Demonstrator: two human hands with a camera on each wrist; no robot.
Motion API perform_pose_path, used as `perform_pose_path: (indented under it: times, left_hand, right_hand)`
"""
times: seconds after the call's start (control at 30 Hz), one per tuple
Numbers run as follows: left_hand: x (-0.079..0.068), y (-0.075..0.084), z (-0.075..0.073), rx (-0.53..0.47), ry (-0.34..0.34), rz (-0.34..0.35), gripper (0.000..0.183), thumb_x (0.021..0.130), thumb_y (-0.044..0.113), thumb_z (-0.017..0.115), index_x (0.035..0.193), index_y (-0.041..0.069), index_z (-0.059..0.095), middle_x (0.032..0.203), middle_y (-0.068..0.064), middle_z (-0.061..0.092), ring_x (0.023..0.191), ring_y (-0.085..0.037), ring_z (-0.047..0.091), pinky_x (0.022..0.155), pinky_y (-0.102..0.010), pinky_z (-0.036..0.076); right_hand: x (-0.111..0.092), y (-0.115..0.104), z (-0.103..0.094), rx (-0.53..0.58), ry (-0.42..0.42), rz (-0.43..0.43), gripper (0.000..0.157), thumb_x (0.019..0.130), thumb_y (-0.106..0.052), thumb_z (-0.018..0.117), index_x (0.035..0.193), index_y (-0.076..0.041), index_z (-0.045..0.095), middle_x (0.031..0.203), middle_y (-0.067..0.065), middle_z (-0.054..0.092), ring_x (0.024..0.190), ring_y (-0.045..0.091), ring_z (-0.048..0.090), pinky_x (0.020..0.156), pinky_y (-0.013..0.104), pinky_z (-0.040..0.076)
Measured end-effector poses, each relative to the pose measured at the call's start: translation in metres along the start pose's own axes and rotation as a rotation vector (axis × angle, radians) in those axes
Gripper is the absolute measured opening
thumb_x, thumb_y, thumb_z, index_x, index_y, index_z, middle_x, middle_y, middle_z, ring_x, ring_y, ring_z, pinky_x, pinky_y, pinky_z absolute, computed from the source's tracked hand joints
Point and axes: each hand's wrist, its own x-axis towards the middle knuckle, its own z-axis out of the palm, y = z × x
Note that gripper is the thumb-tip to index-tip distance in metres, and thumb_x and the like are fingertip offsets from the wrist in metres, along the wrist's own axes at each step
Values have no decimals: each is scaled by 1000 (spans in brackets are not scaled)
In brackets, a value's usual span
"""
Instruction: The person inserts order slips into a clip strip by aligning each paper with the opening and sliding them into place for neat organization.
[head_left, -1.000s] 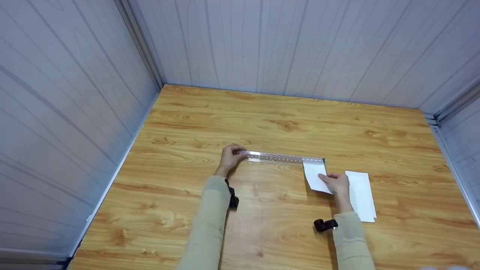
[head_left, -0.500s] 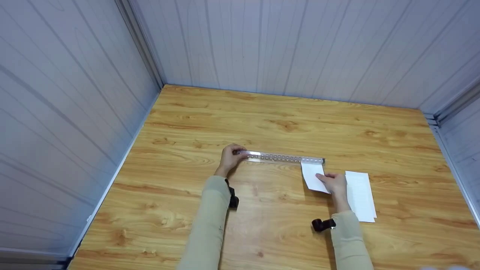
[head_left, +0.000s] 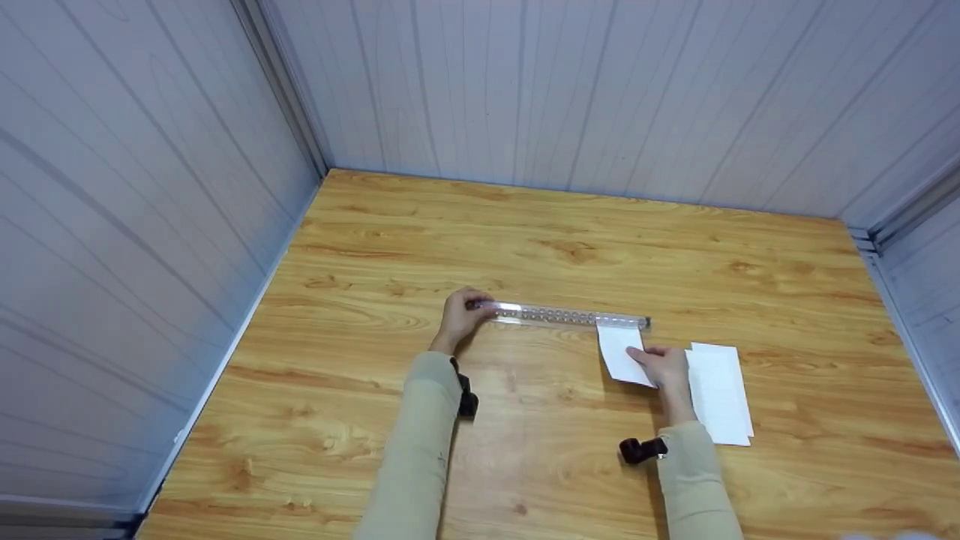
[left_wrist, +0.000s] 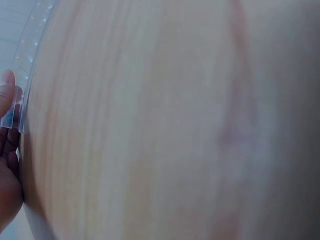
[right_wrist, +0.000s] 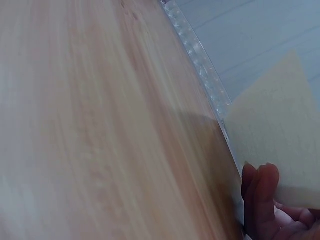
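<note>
A long, narrow clear plastic strip [head_left: 559,314] with rows of round bumps lies crosswise near the middle of the table. Its left end is pinched by my left hand [head_left: 461,319]; the thumb [left_wrist: 6,95] shows on the strip in the left wrist view. Near the strip's right end, a white sheet of paper [head_left: 621,352] meets it along the sheet's top edge. Whether that edge is inside or under the strip, I cannot tell. My right hand [head_left: 667,370] grips the paper's lower right part, and the paper [right_wrist: 275,120] stands raised and bent in the right wrist view.
More white paper sheets [head_left: 720,394] lie overlapped to the right of my right hand. Wood-grain tabletop [head_left: 555,450] surrounds everything. Pale panel walls [head_left: 480,90] bound the back and both sides.
My right hand and the paper have moved slightly left along the strip, so more of its right end shows. My left hand and the strip have stayed put.
</note>
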Motion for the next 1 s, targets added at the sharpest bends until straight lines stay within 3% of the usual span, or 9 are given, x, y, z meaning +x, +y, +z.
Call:
perform_pose_path:
  times: [0.1, 0.23, 0.43, 0.53, 0.8, 1.0]
  left_hand:
    - [0, 0, 1, 6, 0, -10, 16, 72, 4, 71, 84, -6, 67, 83, -14, 61, 78, -25, 56, 71, -28, 46]
    - [0, 1, 1, -72, -17, -58, 17, 73, 2, 70, 86, -8, 66, 84, -16, 59, 77, -24, 55, 68, -25, 47]
    - [0, 2, 1, -148, -26, -76, 20, 73, -1, 69, 88, -13, 63, 89, -26, 57, 82, -35, 54, 68, -28, 48]
    - [-1, 2, 1, -137, -26, -68, 21, 73, 0, 69, 88, -12, 64, 89, -25, 57, 82, -36, 54, 68, -29, 48]
    - [-1, 1, 2, -42, -9, -46, 17, 72, 3, 71, 86, -6, 67, 83, -15, 60, 77, -24, 55, 66, -23, 45]
    - [0, 0, 2, -28, 3, -16, 16, 71, 3, 71, 84, -6, 67, 81, -15, 61, 76, -24, 55, 65, -23, 43]
  right_hand:
    - [0, -1, 1, -11, -6, 11, 49, 78, -22, 67, 111, 11, 53, 109, 23, 53, 97, 29, 48, 82, 36, 39]
    - [0, -1, 3, -59, 17, -24, 46, 77, -23, 68, 106, 11, 57, 102, 22, 57, 90, 28, 51, 75, 34, 41]
    - [-1, -1, 4, -79, 26, -36, 45, 76, -24, 68, 104, 10, 59, 102, 21, 58, 88, 26, 51, 73, 32, 41]
    - [-2, -1, 5, -87, 32, -45, 47, 76, -25, 69, 105, 10, 58, 104, 22, 58, 90, 28, 52, 75, 33, 42]
    - [-5, -2, 11, -72, 30, -83, 43, 76, -21, 68, 102, 12, 59, 101, 25, 58, 88, 30, 54, 75, 36, 44]
    - [-3, -4, 14, -61, 28, -94, 37, 76, -19, 69, 96, 11, 61, 84, 15, 61, 72, 21, 52, 62, 27, 41]
